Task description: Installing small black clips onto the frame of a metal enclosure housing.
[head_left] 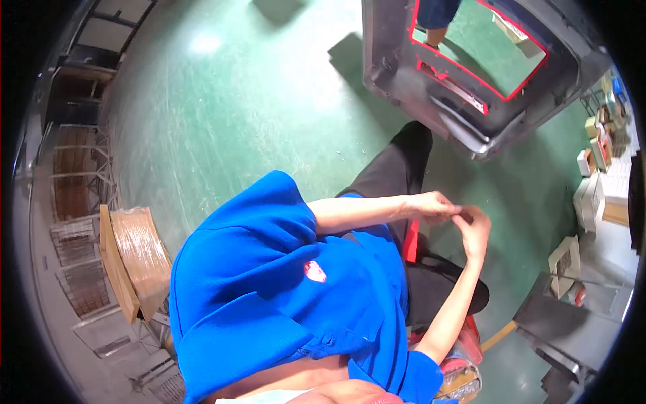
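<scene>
My left hand and my right hand meet in front of my body, over the green floor. Their fingertips are pinched together and touch. Whatever lies between them, if anything, is too small to make out. Below my left wrist a flat red piece shows against my dark trousers; I cannot tell what it belongs to. Ahead on the right, apart from both hands, is a large dark grey moulded panel. A red edging runs round its big opening, and a smaller red-edged slot sits beside it.
Through the panel's opening part of a person in blue shows. A grey bench stands on the right, with boxes and cartons farther along. To the left is a film-wrapped stack by racks. A red container sits beside my right arm.
</scene>
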The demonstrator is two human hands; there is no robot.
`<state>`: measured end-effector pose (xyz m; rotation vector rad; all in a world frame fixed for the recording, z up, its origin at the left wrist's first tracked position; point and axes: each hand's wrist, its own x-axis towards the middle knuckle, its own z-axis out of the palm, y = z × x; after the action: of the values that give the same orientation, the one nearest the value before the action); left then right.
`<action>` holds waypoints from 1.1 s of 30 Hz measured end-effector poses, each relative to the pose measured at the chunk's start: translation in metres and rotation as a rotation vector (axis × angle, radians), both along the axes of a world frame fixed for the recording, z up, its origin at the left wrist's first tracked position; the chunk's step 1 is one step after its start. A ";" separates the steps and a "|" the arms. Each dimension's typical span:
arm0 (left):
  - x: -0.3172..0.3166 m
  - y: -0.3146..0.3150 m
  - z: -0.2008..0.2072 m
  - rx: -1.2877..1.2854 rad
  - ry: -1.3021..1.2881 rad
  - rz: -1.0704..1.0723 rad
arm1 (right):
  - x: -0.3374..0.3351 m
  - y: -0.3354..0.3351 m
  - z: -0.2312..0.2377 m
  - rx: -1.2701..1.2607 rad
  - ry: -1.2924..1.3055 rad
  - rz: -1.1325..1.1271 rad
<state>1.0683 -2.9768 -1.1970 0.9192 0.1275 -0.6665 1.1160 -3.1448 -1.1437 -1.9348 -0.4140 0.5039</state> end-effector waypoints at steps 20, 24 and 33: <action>0.051 -0.016 0.018 0.794 -0.310 0.469 | 0.007 -0.095 -0.013 0.264 0.041 -0.409; 0.037 -0.023 0.013 0.375 -0.129 0.742 | 0.023 -0.148 0.026 0.304 -0.123 -0.614; 0.000 -0.042 -0.055 -0.025 0.151 0.436 | -0.008 -0.279 0.141 0.301 -0.799 -1.146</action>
<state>1.0680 -3.0187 -1.2523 0.7818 0.4405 -0.3294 1.1085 -3.4241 -1.0031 -1.6684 0.1735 -1.0298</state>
